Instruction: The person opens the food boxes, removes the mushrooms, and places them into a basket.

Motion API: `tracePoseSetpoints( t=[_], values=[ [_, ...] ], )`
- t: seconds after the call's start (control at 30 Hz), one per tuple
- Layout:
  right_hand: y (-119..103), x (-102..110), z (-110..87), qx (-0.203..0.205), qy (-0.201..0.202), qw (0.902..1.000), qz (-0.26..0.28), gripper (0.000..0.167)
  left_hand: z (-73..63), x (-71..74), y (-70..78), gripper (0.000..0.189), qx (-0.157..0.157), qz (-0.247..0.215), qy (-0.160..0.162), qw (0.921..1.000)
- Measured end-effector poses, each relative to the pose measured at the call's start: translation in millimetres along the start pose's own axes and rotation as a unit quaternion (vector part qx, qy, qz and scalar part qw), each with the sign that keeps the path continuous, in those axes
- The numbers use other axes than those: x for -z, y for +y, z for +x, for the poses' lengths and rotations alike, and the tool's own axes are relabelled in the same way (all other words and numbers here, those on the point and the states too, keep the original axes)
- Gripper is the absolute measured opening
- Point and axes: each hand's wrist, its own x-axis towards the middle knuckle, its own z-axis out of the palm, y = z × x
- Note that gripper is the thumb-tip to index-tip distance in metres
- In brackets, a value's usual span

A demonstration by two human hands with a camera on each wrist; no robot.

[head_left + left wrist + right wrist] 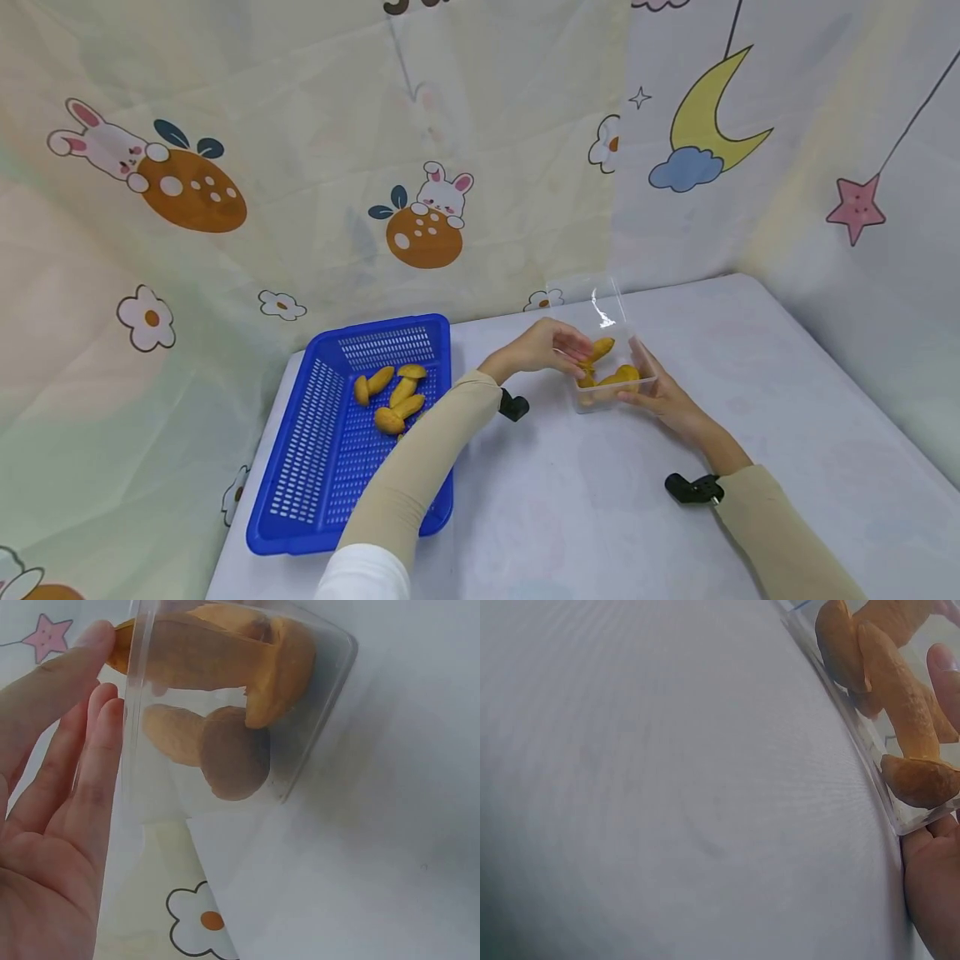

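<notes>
Head view: the right hand (663,402) clamps its fingers on a clear plastic box (598,400), a latticed basket (285,454) to its left; left wrist: the left hand (56,817), fingers apart, touches a smooth-stemmed mushroom (214,654) in the box; right wrist: dome-capped mushrooms (904,697) inside it.

The head view looks forward and down from above the near side of the worktop (555,517), far enough back to take in the blue basket (307,450). The left wrist view, turned sideways, looks closely through the wall of the clear box (597,401). The right wrist view faces mostly worktop, box at its right edge. All three share the mushrooms (624,375).
</notes>
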Motion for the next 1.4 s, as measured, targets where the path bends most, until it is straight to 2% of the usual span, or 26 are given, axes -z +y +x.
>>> tracePoseSetpoints(
  t=[0.2,0.3,0.6,1.03,1.2,1.4],
  values=[
    [1,1,-0.3,0.000,0.000,1.0000,-0.003,0.100,7.5,-5.3,-2.4,0.035,-0.007,0.040,-0.001,0.9992],
    [0,1,-0.8,0.001,-0.001,1.0000,-0.002,0.100,9.6,-7.2,-2.9,0.032,-0.014,0.051,-0.011,0.9986],
    [-1,0,-1.3,0.000,0.001,1.0000,-0.005,0.100,12.8,-7.3,0.8,0.035,0.003,0.018,-0.063,0.9978],
    [2,0,-1.4,-0.003,-0.003,1.0000,-0.002,0.100,22.5,-7.8,4.7,0.033,0.003,0.068,-0.150,0.9864],
    [1,0,-1.8,-0.001,-0.004,1.0000,0.008,0.100,23.8,-10.5,4.7,0.033,0.012,0.081,-0.152,0.9850],
    [0,-1,-1.9,-0.008,-0.004,0.9999,0.006,0.100,24.1,-11.5,6.2,0.030,0.018,0.107,-0.133,0.9852]
  ],
)
